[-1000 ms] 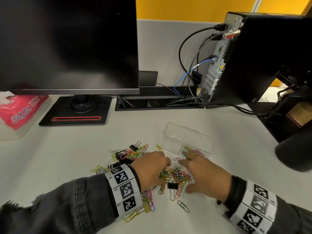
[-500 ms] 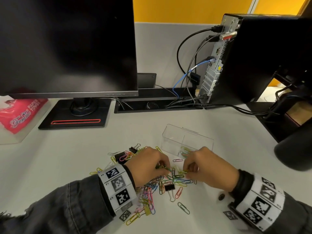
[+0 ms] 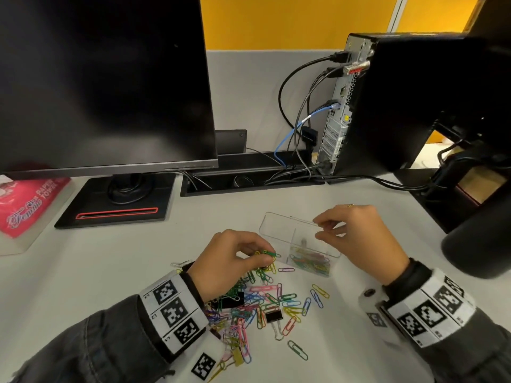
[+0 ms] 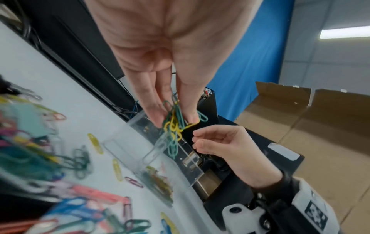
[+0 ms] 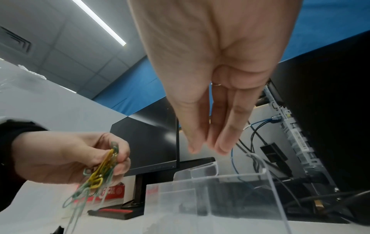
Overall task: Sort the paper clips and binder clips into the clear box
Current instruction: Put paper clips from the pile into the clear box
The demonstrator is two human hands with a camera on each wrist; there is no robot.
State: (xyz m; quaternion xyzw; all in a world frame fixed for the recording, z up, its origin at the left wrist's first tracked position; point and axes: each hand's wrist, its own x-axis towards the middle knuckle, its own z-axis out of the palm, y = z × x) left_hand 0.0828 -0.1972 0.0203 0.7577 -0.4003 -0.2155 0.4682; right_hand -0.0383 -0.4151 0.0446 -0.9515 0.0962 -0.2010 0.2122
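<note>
My left hand (image 3: 260, 254) pinches a bunch of green and yellow paper clips (image 3: 267, 254) just left of the clear box (image 3: 276, 228); the bunch (image 4: 174, 126) dangles beside the box's near wall. My right hand (image 3: 322, 230) hovers over the box, its fingers (image 5: 220, 142) straight and close together, with nothing between them. One compartment of the box holds coloured paper clips (image 3: 311, 262). A pile of coloured paper clips (image 3: 257, 302) lies on the white table below my left hand. A black binder clip (image 3: 273, 316) lies in it, and another (image 3: 232, 299) sits by my left wrist.
A black monitor (image 3: 96, 78) on a flat base (image 3: 116, 211) stands at the back left, with a pink paper towel pack (image 3: 25, 205) beside it. A PC tower (image 3: 401, 106) with cables (image 3: 298, 128) stands at the back right. A dark rounded object (image 3: 481, 244) sits at the right edge.
Both hands have lifted off the pile. The left has raised a bunch of clips toward the box; the right has moved up and back over the box.
</note>
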